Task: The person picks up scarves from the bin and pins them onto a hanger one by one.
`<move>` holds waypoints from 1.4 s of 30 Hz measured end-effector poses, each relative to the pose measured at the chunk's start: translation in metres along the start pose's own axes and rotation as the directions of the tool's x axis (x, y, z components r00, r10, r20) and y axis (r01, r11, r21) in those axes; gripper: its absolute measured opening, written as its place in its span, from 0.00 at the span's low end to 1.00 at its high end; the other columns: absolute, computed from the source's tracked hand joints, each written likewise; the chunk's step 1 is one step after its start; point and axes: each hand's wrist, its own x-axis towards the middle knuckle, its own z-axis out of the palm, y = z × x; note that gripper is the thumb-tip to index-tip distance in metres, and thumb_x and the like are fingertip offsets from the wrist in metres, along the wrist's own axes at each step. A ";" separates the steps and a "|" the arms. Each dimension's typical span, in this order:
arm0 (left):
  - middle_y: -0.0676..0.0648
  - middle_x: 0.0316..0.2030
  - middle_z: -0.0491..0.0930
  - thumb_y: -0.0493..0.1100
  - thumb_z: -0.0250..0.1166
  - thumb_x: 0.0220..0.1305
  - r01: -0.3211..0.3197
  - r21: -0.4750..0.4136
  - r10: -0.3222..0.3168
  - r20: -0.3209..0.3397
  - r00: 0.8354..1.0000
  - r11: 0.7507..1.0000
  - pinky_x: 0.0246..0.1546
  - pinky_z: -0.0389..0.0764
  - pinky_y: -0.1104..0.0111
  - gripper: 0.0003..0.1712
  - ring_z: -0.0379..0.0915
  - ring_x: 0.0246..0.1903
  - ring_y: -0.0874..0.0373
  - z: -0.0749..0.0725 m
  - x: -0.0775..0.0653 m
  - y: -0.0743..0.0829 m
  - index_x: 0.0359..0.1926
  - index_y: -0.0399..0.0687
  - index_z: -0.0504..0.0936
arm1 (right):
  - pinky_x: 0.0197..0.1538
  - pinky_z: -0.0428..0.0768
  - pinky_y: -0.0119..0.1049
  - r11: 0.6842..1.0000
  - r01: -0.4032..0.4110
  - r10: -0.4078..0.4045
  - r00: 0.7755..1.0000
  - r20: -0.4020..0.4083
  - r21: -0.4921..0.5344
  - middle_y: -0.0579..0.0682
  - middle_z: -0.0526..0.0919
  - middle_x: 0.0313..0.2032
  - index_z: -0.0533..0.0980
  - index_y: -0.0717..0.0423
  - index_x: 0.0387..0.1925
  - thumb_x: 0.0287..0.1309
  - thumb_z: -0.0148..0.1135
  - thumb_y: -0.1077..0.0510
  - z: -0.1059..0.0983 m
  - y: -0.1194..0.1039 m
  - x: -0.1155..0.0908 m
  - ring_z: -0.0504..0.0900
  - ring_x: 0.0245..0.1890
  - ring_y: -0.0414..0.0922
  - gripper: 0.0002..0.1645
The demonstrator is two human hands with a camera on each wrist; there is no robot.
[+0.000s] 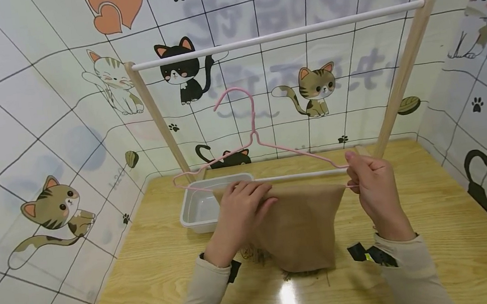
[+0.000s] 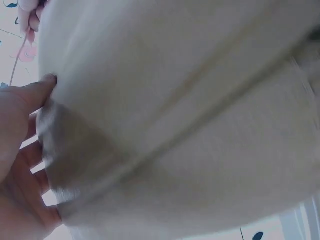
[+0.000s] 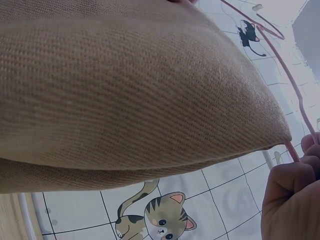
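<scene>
A pink wire hanger point(image 1: 253, 113) stands upright in the middle of the head view, its hook to the upper left. My right hand point(image 1: 376, 187) grips its right end, fist curled round the wire. Over the hanger's lower bar hangs a brown woven cloth point(image 1: 302, 228) with dark, thread-like strands below its edge. At the cloth's upper left, my left hand point(image 1: 241, 207) pinches the folded fabric; in the left wrist view, the thumb point(image 2: 37, 95) lies on the near side and the fingers reach behind. The right wrist view shows the cloth's folded corner point(image 3: 270, 125) close to the right fist.
Behind the hanger stands a rack with a white top rod point(image 1: 275, 37), wooden posts point(image 1: 405, 71) and a low white bar point(image 1: 305, 175). A white plastic basin point(image 1: 200, 209) sits at the left on the wooden table point(image 1: 141, 284). Cat-print sheeting point(image 1: 63, 117) walls the space.
</scene>
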 end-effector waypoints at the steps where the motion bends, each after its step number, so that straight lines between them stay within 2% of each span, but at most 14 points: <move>1: 0.54 0.45 0.88 0.55 0.68 0.69 0.001 0.003 -0.001 -0.005 1.000 1.000 0.58 0.76 0.57 0.17 0.83 0.47 0.56 -0.001 -0.002 -0.003 0.53 0.53 0.87 | 0.18 0.54 0.34 1.000 -0.002 0.002 1.000 -0.002 -0.004 0.50 0.50 0.15 0.59 0.59 0.10 0.73 0.60 0.55 0.000 0.000 0.000 0.48 0.16 0.45 0.35; 12: 0.52 0.46 0.87 0.53 0.67 0.69 0.059 -0.022 -0.059 -0.005 0.998 0.998 0.60 0.74 0.51 0.17 0.83 0.48 0.54 -0.016 -0.026 -0.033 0.53 0.51 0.86 | 0.19 0.52 0.36 1.000 0.002 -0.002 1.000 0.000 -0.015 0.50 0.49 0.15 0.58 0.58 0.10 0.73 0.60 0.56 0.000 0.000 0.001 0.47 0.17 0.45 0.35; 17: 0.50 0.46 0.87 0.48 0.68 0.69 0.056 -0.040 -0.057 -0.032 0.998 0.998 0.61 0.72 0.45 0.15 0.83 0.48 0.53 -0.023 -0.033 -0.045 0.52 0.48 0.86 | 0.21 0.49 0.39 1.000 0.008 -0.008 1.000 0.007 0.002 0.50 0.48 0.15 0.58 0.59 0.10 0.73 0.60 0.56 -0.001 -0.003 0.001 0.45 0.17 0.47 0.35; 21: 0.50 0.45 0.88 0.43 0.69 0.68 0.052 -0.044 -0.055 -0.058 0.997 0.998 0.61 0.71 0.43 0.12 0.83 0.46 0.53 -0.026 -0.036 -0.052 0.51 0.47 0.87 | 0.20 0.49 0.39 1.000 0.014 -0.014 1.000 0.001 0.010 0.50 0.48 0.16 0.58 0.59 0.10 0.73 0.60 0.56 -0.002 -0.001 0.002 0.45 0.18 0.46 0.35; 33: 0.51 0.42 0.88 0.42 0.69 0.69 0.051 -0.038 -0.054 -0.097 0.994 0.998 0.63 0.69 0.46 0.08 0.82 0.45 0.53 -0.027 -0.036 -0.055 0.47 0.49 0.87 | 0.19 0.45 0.38 0.999 0.023 -0.024 1.000 0.009 0.043 0.51 0.46 0.16 0.56 0.58 0.10 0.73 0.60 0.57 -0.004 0.004 0.004 0.42 0.18 0.46 0.36; 42: 0.48 0.46 0.87 0.44 0.71 0.67 0.034 -0.051 -0.038 -0.072 0.997 0.998 0.62 0.71 0.46 0.15 0.82 0.48 0.51 -0.021 -0.038 -0.055 0.53 0.46 0.86 | 0.20 0.47 0.38 1.000 0.004 -0.004 1.000 -0.010 0.001 0.50 0.47 0.16 0.58 0.58 0.10 0.72 0.61 0.55 -0.007 -0.001 0.003 0.44 0.18 0.46 0.36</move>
